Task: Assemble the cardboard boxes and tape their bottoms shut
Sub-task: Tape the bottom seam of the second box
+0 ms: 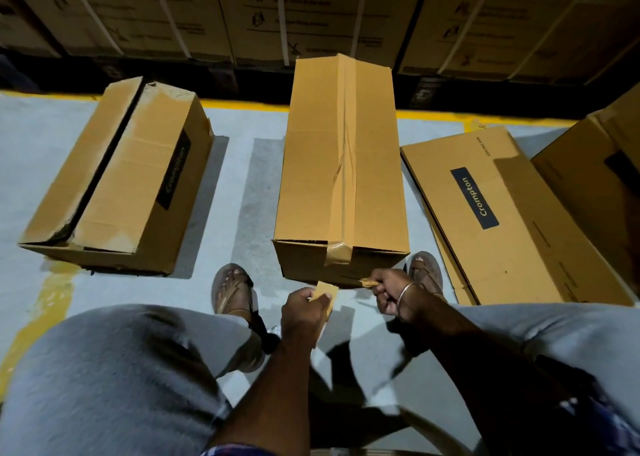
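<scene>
Now: Tape Held Beside the Middle Box

Now the left hand [304,305] grasps a tape roll [323,298] near the taped box [343,164], which lies on the floor [239,185]. The right hand [389,291] pinches a small brown tape end [369,283] just beside the box's near face. Another box [121,178] lies left; a flat box [512,213] lies right.
</scene>
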The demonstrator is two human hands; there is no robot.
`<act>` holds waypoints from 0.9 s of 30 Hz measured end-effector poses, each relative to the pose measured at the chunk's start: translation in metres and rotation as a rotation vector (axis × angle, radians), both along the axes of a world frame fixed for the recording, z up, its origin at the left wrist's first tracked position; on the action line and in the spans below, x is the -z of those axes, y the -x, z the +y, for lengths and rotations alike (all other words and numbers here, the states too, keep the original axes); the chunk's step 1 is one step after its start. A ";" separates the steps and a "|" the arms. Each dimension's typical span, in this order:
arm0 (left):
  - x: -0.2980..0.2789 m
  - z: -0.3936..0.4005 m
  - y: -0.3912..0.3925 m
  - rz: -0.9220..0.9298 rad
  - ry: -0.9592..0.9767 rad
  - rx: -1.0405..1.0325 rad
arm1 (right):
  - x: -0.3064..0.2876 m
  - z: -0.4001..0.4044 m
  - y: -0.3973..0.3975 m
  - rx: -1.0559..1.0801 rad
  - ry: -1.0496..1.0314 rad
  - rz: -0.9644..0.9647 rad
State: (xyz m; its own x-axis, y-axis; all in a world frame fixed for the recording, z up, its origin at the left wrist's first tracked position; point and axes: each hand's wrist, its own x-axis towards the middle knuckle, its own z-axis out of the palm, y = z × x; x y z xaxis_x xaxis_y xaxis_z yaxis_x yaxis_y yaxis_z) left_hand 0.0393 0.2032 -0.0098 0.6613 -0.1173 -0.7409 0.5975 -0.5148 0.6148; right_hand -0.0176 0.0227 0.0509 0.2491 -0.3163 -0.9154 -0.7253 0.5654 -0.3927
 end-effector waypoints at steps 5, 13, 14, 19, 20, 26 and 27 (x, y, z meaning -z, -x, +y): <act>0.007 0.012 -0.004 -0.035 -0.081 -0.052 | -0.035 -0.013 0.006 -0.683 0.192 0.034; -0.032 0.025 -0.033 -0.154 -0.169 0.288 | -0.111 -0.065 -0.023 -0.597 0.383 -0.444; -0.042 0.027 -0.039 -0.171 -0.165 0.389 | -0.106 -0.068 -0.027 -0.457 0.422 -0.487; -0.147 0.030 -0.094 -0.059 -0.006 0.843 | -0.060 -0.064 -0.051 0.029 0.511 -0.460; -0.168 0.030 -0.109 -0.070 0.022 0.867 | -0.055 -0.062 -0.056 0.102 0.491 -0.475; -0.202 0.014 -0.165 -0.211 0.449 0.495 | -0.028 -0.069 -0.070 0.127 0.675 -0.433; -0.195 0.009 -0.168 -0.177 0.507 0.401 | -0.025 -0.070 -0.068 0.052 0.767 -0.384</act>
State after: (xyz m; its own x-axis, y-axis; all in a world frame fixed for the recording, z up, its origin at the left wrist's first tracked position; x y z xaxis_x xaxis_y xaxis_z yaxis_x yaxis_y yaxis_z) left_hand 0.2077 0.2122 0.1852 0.6008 -0.6843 -0.4133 0.2881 -0.2970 0.9104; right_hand 0.0508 -0.0472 0.0757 0.4656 -0.8330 -0.2989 -0.4446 0.0719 -0.8929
